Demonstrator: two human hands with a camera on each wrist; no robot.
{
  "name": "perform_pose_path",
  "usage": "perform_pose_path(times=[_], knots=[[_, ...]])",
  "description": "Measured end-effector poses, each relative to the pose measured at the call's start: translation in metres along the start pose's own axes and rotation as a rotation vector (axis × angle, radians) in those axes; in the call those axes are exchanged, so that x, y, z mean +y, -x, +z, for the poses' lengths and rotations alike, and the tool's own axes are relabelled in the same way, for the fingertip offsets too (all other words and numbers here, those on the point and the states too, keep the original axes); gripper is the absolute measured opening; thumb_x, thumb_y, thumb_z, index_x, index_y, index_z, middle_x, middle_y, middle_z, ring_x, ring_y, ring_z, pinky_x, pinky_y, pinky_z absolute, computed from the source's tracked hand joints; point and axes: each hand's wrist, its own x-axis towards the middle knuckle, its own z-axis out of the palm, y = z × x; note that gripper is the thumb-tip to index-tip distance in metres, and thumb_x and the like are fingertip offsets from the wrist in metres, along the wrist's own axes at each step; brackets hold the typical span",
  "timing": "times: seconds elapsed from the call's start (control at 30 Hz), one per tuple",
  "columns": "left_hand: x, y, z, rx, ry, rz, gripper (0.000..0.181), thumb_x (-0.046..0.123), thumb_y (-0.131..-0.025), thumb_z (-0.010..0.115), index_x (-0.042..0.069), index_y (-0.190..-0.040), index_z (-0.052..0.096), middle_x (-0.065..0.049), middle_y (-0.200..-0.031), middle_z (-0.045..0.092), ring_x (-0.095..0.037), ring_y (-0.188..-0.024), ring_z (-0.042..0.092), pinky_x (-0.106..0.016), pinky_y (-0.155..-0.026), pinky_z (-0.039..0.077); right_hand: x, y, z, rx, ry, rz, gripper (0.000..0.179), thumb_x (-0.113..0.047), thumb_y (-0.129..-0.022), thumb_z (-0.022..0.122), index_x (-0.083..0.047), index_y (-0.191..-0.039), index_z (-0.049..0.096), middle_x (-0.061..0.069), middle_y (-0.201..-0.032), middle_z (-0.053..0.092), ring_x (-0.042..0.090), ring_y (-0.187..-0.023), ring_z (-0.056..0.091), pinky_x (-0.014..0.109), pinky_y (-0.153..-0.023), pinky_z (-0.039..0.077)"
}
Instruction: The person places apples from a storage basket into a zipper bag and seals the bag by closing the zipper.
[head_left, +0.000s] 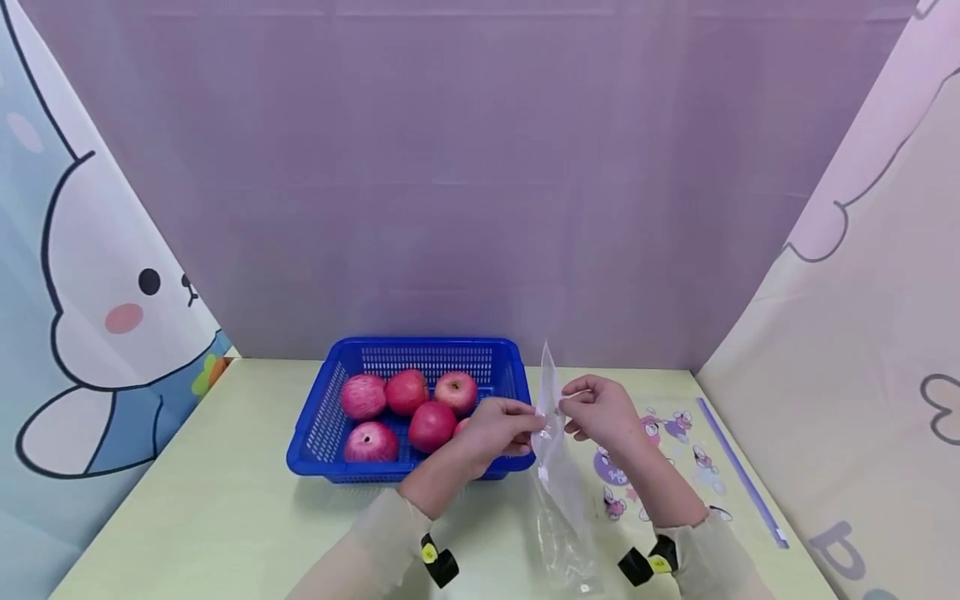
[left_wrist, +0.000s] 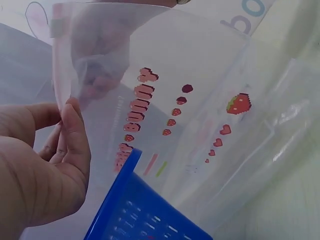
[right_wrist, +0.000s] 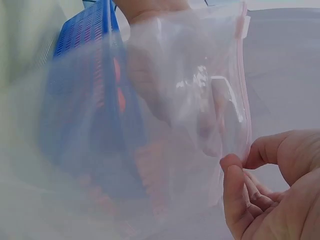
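Note:
A clear plastic zipper bag (head_left: 551, 467) hangs upright between both hands, its slider edge at the top. Pixel-style strawberries, hearts and lettering decorate the bag (left_wrist: 200, 110) in the left wrist view. My left hand (head_left: 498, 433) pinches one side of its mouth between thumb and forefinger. Opposite it, my right hand (head_left: 603, 412) pinches the other side; the right wrist view shows the fingertips of that hand (right_wrist: 270, 185) on the pink zip edge. Just left of the bag stands a blue plastic basket (head_left: 307, 450) with several red apples (head_left: 432, 427) inside, one partly hidden by my left hand.
Flat on the table (head_left: 225, 500) at the right lies a clear sheet or bag with cartoon prints (head_left: 611, 468), partly covered by my right arm. A purple strip (head_left: 742, 471) runs along the table's right edge. Cloth walls (head_left: 480, 183) enclose the back and sides.

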Motion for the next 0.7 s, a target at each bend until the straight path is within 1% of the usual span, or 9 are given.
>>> perform_pose_path(times=[0.13, 0.2, 0.27, 0.33, 0.43, 0.47, 0.53, 0.6, 0.7], knots=[[-0.001, -0.002, -0.006, 0.027, 0.021, -0.013, 0.018, 0.014, -0.088, 0.07, -0.001, -0.097, 0.07, -0.009, -0.077, 0.068, -0.015, -0.061, 0.063, -0.028, -0.064, 0.056, -0.001, 0.002, -0.004, 0.023, -0.001, -0.004, 0.023, -0.001, -0.085, 0.061, -0.002, -0.107, 0.057, 0.012, -0.08, 0.065, 0.024, -0.06, 0.061, 0.032, -0.056, 0.054], [-0.003, -0.004, -0.009, 0.02, 0.078, -0.026, 0.016, 0.012, -0.089, 0.068, -0.002, -0.095, 0.068, -0.011, -0.082, 0.068, -0.018, -0.065, 0.066, -0.03, -0.067, 0.057, -0.002, 0.003, -0.007, 0.024, 0.014, -0.03, 0.023, 0.002, -0.084, 0.059, -0.001, -0.107, 0.059, 0.012, -0.078, 0.062, 0.023, -0.059, 0.059, 0.03, -0.055, 0.053], [-0.004, -0.006, -0.013, -0.002, 0.161, -0.034, 0.014, 0.01, -0.089, 0.065, -0.003, -0.094, 0.064, -0.016, -0.09, 0.068, -0.024, -0.074, 0.07, -0.034, -0.073, 0.057, -0.003, 0.006, -0.011, 0.028, 0.047, -0.069, 0.022, 0.003, -0.084, 0.057, 0.0, -0.106, 0.062, 0.011, -0.077, 0.059, 0.02, -0.058, 0.056, 0.029, -0.053, 0.051], [-0.005, -0.008, -0.016, -0.028, 0.238, -0.039, 0.014, 0.008, -0.089, 0.063, -0.004, -0.095, 0.061, -0.021, -0.102, 0.066, -0.03, -0.086, 0.07, -0.036, -0.078, 0.056, -0.005, 0.008, -0.015, 0.024, 0.087, -0.11, 0.023, 0.003, -0.085, 0.056, 0.0, -0.105, 0.066, 0.01, -0.076, 0.058, 0.019, -0.059, 0.055, 0.029, -0.051, 0.049], [-0.006, -0.01, -0.02, -0.066, 0.32, -0.041, 0.021, 0.006, -0.09, 0.059, -0.008, -0.105, 0.056, -0.03, -0.119, 0.06, -0.038, -0.101, 0.066, -0.037, -0.083, 0.054, -0.006, 0.011, -0.021, 0.006, 0.151, -0.142, 0.021, -0.002, -0.088, 0.057, -0.002, -0.104, 0.069, 0.009, -0.079, 0.059, 0.021, -0.063, 0.056, 0.031, -0.053, 0.05], [-0.006, -0.01, -0.021, -0.074, 0.333, -0.041, 0.024, 0.005, -0.089, 0.059, -0.009, -0.108, 0.054, -0.031, -0.122, 0.057, -0.039, -0.104, 0.064, -0.036, -0.084, 0.054, -0.006, 0.012, -0.023, -0.005, 0.164, -0.144, 0.02, -0.003, -0.089, 0.057, -0.003, -0.105, 0.07, 0.009, -0.081, 0.06, 0.022, -0.065, 0.056, 0.031, -0.054, 0.051], [-0.006, -0.01, -0.023, -0.089, 0.355, -0.043, 0.028, 0.005, -0.09, 0.057, -0.01, -0.113, 0.053, -0.032, -0.126, 0.055, -0.039, -0.106, 0.063, -0.034, -0.084, 0.054, -0.006, 0.013, -0.028, -0.023, 0.179, -0.151, 0.019, -0.007, -0.092, 0.058, -0.004, -0.106, 0.071, 0.011, -0.085, 0.062, 0.024, -0.068, 0.058, 0.032, -0.057, 0.052], [-0.006, -0.011, -0.024, -0.099, 0.385, -0.041, 0.026, 0.005, -0.091, 0.055, -0.009, -0.112, 0.055, -0.031, -0.124, 0.057, -0.035, -0.103, 0.065, -0.032, -0.084, 0.054, -0.007, 0.013, -0.033, -0.038, 0.176, -0.159, 0.019, -0.009, -0.094, 0.059, -0.004, -0.108, 0.071, 0.012, -0.087, 0.064, 0.024, -0.07, 0.059, 0.032, -0.057, 0.052], [-0.005, -0.011, -0.025, -0.106, 0.454, -0.028, 0.012, 0.004, -0.093, 0.052, -0.004, -0.101, 0.056, -0.026, -0.113, 0.065, -0.026, -0.093, 0.069, -0.03, -0.083, 0.054, -0.01, 0.015, -0.044, -0.059, 0.161, -0.178, 0.02, -0.013, -0.096, 0.06, -0.005, -0.11, 0.071, 0.011, -0.089, 0.065, 0.022, -0.072, 0.059, 0.031, -0.057, 0.051]])
